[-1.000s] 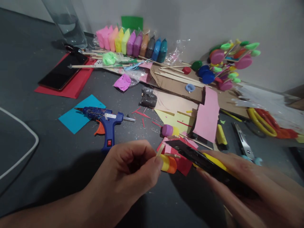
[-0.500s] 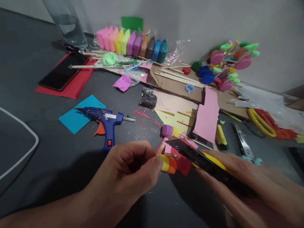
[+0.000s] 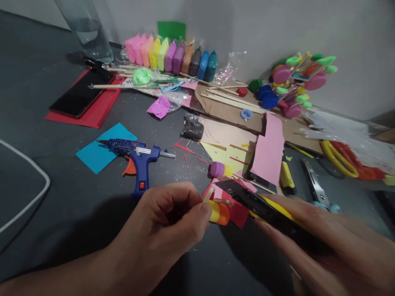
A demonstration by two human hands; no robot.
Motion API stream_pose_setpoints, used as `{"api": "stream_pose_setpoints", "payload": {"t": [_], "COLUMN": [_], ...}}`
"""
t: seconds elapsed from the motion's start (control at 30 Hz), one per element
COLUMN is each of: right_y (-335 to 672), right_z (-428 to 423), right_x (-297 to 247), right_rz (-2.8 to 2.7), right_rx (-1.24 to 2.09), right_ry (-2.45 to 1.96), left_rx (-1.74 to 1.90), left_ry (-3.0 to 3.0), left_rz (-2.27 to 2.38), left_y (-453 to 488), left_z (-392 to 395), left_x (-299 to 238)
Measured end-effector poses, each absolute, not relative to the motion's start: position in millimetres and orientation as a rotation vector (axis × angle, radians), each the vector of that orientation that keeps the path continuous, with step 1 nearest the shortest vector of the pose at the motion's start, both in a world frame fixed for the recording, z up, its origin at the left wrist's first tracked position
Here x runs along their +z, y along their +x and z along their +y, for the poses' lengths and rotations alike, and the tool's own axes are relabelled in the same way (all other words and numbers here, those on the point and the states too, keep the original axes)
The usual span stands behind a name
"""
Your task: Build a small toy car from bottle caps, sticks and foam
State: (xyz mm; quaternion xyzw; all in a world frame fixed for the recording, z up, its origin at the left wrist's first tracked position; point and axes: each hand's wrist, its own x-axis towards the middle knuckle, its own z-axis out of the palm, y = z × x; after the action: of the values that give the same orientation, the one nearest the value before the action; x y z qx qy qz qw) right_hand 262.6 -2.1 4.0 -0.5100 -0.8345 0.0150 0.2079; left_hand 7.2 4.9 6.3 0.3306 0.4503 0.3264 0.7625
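Observation:
My left hand point(image 3: 175, 220) is closed in a pinch, thumb against fingers, on a short thin wooden stick point(image 3: 209, 194) whose pale end sticks up. Just past the thumb tip shows a yellow and orange cylinder point(image 3: 219, 212), with another bit of stick point(image 3: 224, 202) by its top; whether the fingers also grip the cylinder is hidden. In my right hand point(image 3: 311, 238) is a black and yellow utility knife point(image 3: 274, 213). Its dark blade points left, close to the upright stick end. Below both lies red paper point(image 3: 239, 210).
A blue glue gun point(image 3: 143, 160) lies left on blue paper point(image 3: 95, 152). Beyond are a purple and yellow cylinder point(image 3: 217, 169), pink paper point(image 3: 268, 152), cardboard point(image 3: 228, 107) with wooden sticks, and coloured clay packs point(image 3: 171, 57). Scissors point(image 3: 316, 183) lie right, a phone point(image 3: 82, 92) and bottle point(image 3: 92, 37) left.

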Motion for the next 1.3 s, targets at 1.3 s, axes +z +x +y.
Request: {"api": "stream_pose_setpoints", "payload": {"t": [1.3], "right_y": [261.4], "right_z": [3.3], "right_x": [7.7], "right_rz": [-2.373], "right_rx": [0.133], "right_ry": [-1.375], "left_rx": [0.721], "left_ry": [0.700], "left_rz": [0.940], "left_y": [7.5], "left_z": [6.5], "left_x": [7.3]}}
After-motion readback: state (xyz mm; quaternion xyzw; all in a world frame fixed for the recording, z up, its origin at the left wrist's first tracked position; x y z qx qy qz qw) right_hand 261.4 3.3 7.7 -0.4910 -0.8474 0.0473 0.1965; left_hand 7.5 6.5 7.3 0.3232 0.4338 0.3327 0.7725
